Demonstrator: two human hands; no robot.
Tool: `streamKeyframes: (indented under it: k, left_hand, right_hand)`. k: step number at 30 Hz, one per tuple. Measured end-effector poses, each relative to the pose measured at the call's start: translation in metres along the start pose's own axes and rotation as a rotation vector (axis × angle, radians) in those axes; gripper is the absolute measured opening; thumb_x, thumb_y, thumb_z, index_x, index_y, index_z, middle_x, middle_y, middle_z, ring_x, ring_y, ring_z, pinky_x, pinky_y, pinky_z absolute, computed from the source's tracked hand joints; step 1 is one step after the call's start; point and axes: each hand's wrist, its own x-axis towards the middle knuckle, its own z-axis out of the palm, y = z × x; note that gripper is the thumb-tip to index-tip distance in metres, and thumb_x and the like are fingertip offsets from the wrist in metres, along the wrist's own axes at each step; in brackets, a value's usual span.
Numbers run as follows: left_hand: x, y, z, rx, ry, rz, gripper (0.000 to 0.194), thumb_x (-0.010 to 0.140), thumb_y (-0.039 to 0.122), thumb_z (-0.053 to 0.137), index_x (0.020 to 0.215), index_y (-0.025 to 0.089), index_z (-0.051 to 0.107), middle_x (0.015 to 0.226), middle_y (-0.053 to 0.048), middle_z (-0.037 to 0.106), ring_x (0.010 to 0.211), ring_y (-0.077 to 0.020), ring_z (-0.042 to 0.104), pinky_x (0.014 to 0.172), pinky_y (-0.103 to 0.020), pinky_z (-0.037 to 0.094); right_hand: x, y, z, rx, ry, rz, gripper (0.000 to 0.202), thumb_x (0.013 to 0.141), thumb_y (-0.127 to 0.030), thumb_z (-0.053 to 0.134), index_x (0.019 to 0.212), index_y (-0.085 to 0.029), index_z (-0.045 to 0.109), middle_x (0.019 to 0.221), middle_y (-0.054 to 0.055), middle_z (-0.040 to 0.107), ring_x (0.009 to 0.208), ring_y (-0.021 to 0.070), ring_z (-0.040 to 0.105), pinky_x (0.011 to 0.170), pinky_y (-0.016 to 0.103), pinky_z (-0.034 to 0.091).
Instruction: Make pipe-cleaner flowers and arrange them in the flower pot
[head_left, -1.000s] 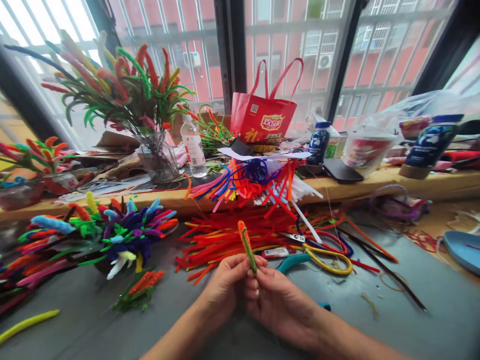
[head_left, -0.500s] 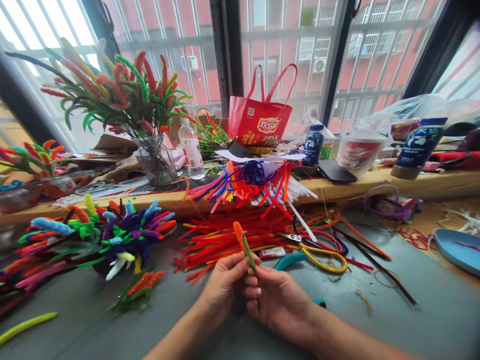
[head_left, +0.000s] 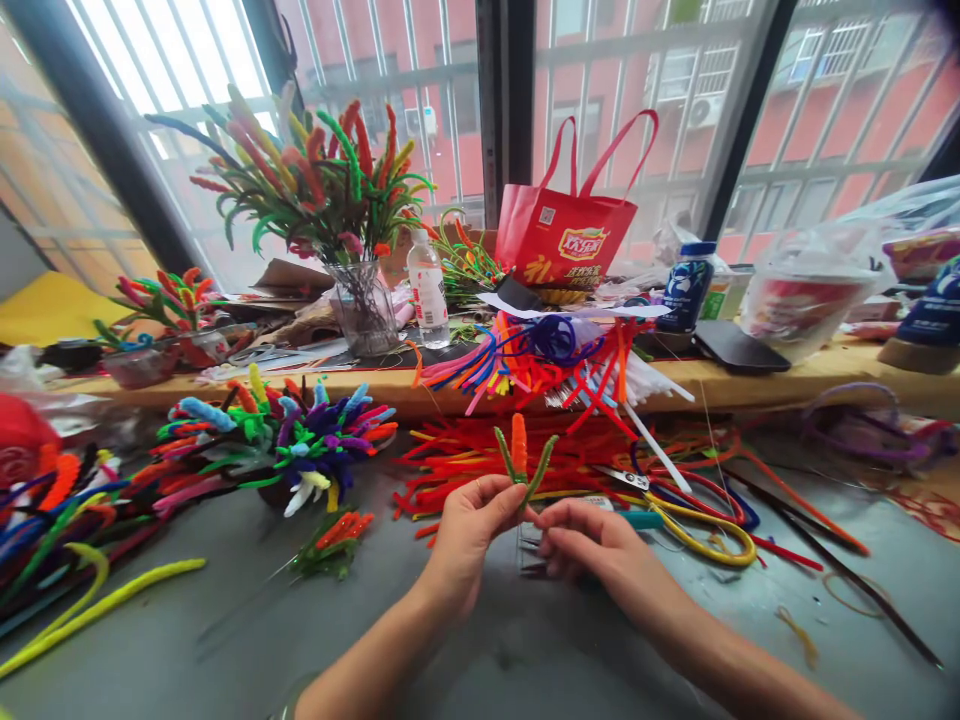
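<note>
A small pipe-cleaner flower (head_left: 519,447), with an upright orange bud and two green leaves spread to either side, is pinched at its base by my left hand (head_left: 466,535). My right hand (head_left: 600,548) is closed beside it, thumb and index finger together at the base of the right leaf. What those fingertips hold is too small to make out. A thin strand hangs below the flower. Behind my right hand a teal handle (head_left: 643,520) shows, and dark metal prongs lie just under its fingers.
Red pipe cleaners (head_left: 457,465) are heaped behind my hands, with yellow-handled scissors (head_left: 720,545) at right. Finished orange-and-green pieces (head_left: 337,540) and a multicoloured bunch (head_left: 300,440) lie left. On the ledge are a flower vase (head_left: 365,310), a water bottle (head_left: 429,295) and a red bag (head_left: 566,240).
The green leaves, earlier close against the orange bud, now spread out on both sides. My right hand has drawn away from my left toward the right. The view has turned left.
</note>
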Motion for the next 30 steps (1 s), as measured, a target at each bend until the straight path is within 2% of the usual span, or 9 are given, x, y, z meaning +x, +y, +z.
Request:
streamKeyframes:
  k: [3, 7, 10, 13, 18, 25, 27, 30]
  left_hand:
    - [0.000, -0.003, -0.001, 0.076, -0.046, -0.077, 0.027, 0.058, 0.028, 0.080, 0.069, 0.013, 0.062, 0.057, 0.000, 0.065, 0.054, -0.0096, 0.058, 0.059, -0.021, 0.046]
    - [0.000, -0.009, -0.001, 0.155, -0.121, -0.162, 0.030, 0.056, 0.031, 0.080, 0.071, 0.012, 0.062, 0.057, -0.001, 0.066, 0.048, -0.0097, 0.057, 0.054, -0.022, 0.045]
    - [0.000, -0.011, -0.002, 0.173, -0.164, -0.224, 0.032, 0.056, 0.031, 0.080, 0.075, 0.012, 0.063, 0.060, -0.002, 0.068, 0.048, -0.0094, 0.059, 0.054, -0.021, 0.045]
    - [0.000, -0.011, -0.003, 0.166, -0.197, -0.257, 0.036, 0.056, 0.029, 0.080, 0.082, 0.012, 0.062, 0.061, -0.002, 0.069, 0.048, -0.0091, 0.060, 0.053, -0.020, 0.045]
    - [0.000, -0.011, -0.005, 0.129, -0.212, -0.289, 0.039, 0.054, 0.029, 0.081, 0.081, 0.013, 0.058, 0.056, -0.003, 0.067, 0.042, -0.0107, 0.059, 0.048, -0.020, 0.043]
    - [-0.004, -0.008, -0.003, 0.075, -0.235, -0.330, 0.035, 0.055, 0.025, 0.080, 0.079, 0.014, 0.057, 0.055, -0.003, 0.066, 0.041, -0.0100, 0.057, 0.044, -0.018, 0.040]
    - [-0.004, -0.008, -0.003, 0.090, -0.219, -0.325, 0.034, 0.055, 0.025, 0.079, 0.078, 0.014, 0.057, 0.054, -0.002, 0.066, 0.040, -0.0098, 0.056, 0.044, -0.018, 0.040]
    - [-0.003, -0.011, -0.002, 0.171, -0.200, -0.276, 0.032, 0.057, 0.026, 0.076, 0.078, 0.016, 0.055, 0.055, -0.002, 0.066, 0.041, -0.0115, 0.057, 0.046, -0.021, 0.042]
  right_hand:
    - [0.000, -0.007, -0.005, -0.172, 0.092, -0.129, 0.018, 0.074, -0.032, 0.064, 0.082, -0.017, 0.057, 0.061, -0.005, 0.057, 0.054, 0.0107, 0.052, 0.052, 0.023, 0.039]
    - [-0.001, -0.009, -0.009, -0.254, 0.039, -0.248, 0.017, 0.078, -0.032, 0.062, 0.080, -0.016, 0.055, 0.063, -0.005, 0.054, 0.054, 0.0088, 0.048, 0.052, 0.021, 0.039]
    - [0.001, -0.005, -0.014, -0.330, 0.049, -0.277, 0.016, 0.080, -0.031, 0.059, 0.079, -0.016, 0.055, 0.064, -0.004, 0.055, 0.056, 0.0099, 0.049, 0.054, 0.022, 0.040]
    - [0.003, -0.002, -0.020, -0.426, 0.107, -0.309, 0.014, 0.081, -0.031, 0.057, 0.080, -0.017, 0.055, 0.065, -0.003, 0.056, 0.059, 0.0121, 0.052, 0.056, 0.024, 0.042]
    - [0.002, -0.004, -0.024, -0.691, 0.215, -0.477, 0.008, 0.082, -0.024, 0.058, 0.076, -0.019, 0.058, 0.065, -0.003, 0.056, 0.060, 0.0120, 0.051, 0.058, 0.024, 0.039]
    - [0.006, -0.006, -0.031, -0.650, 0.248, -0.464, 0.010, 0.083, -0.029, 0.057, 0.080, -0.020, 0.059, 0.070, -0.001, 0.062, 0.064, 0.0146, 0.057, 0.060, 0.025, 0.044]
    - [0.007, -0.009, -0.035, -0.709, 0.306, -0.497, 0.010, 0.083, -0.029, 0.056, 0.080, -0.019, 0.059, 0.072, 0.000, 0.062, 0.065, 0.0152, 0.058, 0.062, 0.026, 0.044]
    - [0.006, -0.016, -0.037, -0.849, 0.488, -0.643, 0.010, 0.084, -0.027, 0.053, 0.082, -0.018, 0.058, 0.078, 0.003, 0.061, 0.070, 0.0162, 0.056, 0.064, 0.028, 0.042]
